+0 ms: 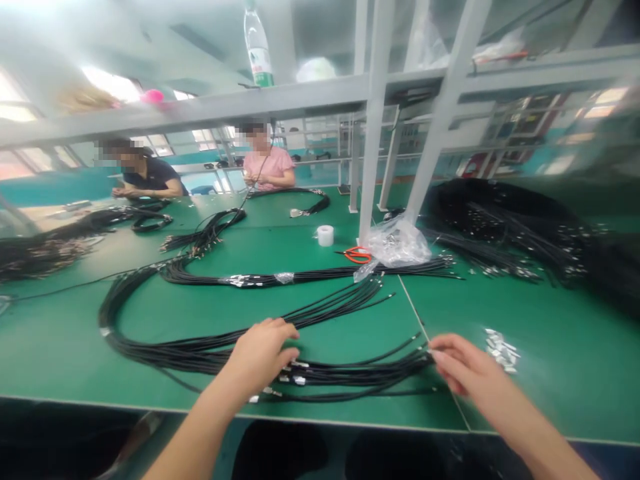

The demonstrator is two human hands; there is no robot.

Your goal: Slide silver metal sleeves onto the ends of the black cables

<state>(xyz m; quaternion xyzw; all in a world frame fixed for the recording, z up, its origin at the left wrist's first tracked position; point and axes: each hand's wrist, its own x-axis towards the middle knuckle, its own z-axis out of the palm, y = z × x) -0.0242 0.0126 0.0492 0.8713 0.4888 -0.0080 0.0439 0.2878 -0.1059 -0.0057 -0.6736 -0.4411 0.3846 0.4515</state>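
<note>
A bundle of thin black cables [350, 375] bends round on the green table in front of me, with small white connectors [299, 381] partway along it. My left hand [263, 353] lies over this bundle, its thumb apart from the fingers. At the cables' right-hand ends, my right hand [463, 365] pinches a black cable tip between thumb and fingers; the fingers partly hide it. Just beyond that hand is a small pile of white connectors [501, 351].
A second cable bundle [330, 274] lies farther back. Near the metal rack post [377, 133] are red-handled scissors [358, 254], a tape roll [325, 235] and a clear plastic bag [397, 241]. Large cable heaps [500, 213] occupy the right. Two people sit across the table.
</note>
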